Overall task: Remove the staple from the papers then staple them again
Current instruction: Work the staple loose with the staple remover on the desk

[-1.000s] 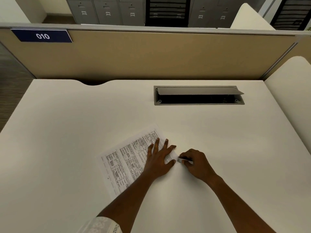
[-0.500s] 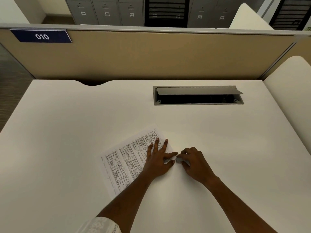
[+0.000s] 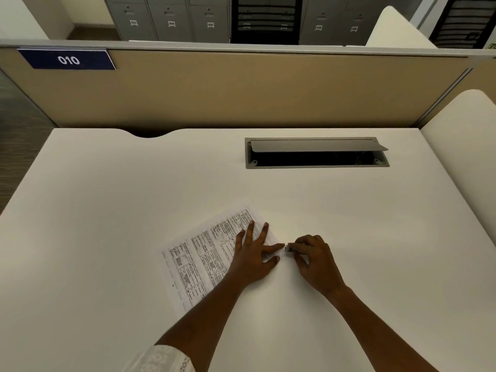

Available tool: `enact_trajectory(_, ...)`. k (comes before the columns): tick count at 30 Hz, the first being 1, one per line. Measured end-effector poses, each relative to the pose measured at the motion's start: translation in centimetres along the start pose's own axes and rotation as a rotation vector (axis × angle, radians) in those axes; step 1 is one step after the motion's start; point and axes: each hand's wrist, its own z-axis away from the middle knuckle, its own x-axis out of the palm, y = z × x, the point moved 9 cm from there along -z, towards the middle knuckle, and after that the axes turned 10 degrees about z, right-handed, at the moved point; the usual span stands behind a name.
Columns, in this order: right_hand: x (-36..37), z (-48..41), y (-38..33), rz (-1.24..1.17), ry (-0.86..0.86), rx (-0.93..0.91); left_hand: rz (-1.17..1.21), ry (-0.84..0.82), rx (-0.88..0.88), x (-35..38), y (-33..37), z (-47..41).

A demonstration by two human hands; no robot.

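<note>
On the white desk top [image 3: 107, 210], toward its near middle, I find the printed white sheets of paper [image 3: 204, 253] lying flat and turned at an angle. My left hand [image 3: 253, 260] lies on them with fingers spread, palm down, pinning the corner region nearest my right hand. My right hand [image 3: 312, 260] sits just beside that corner, fingers curled and pinching a small silvery metal tool [image 3: 290, 248] whose tip meets the paper edge between my left forefinger and thumb. I cannot tell whether this is a staple remover or a small stapler, and the staple itself is too small to make out. I judge the step in hand to be staple removal, not yet complete. The next move calls for steady downward pressure from my left hand while my right levers the staple free without tearing the corner.
</note>
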Motion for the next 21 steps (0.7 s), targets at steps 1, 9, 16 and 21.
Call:
enact_trajectory(1,0.1,-0.2,0.3,-0.013,-0.026,0.015,-0.01,0.0,0.001,0.0,0.0,0.0)
enact_trajectory(9,1.3,-0.3,-0.1,0.031,-0.166,-0.023,0.026,0.022,-0.018,-0.3,0.1,0.1)
enact_trajectory(16,2.2,-1.0,0.2,-0.021,-0.228,0.004,0.031,0.04,-0.036,-0.6,0.3,0.2)
enact_trajectory(21,2.5,-1.6,0.9,-0.123,-0.231,0.065,0.014,0.045,-0.039,-0.6,0.3,0.2)
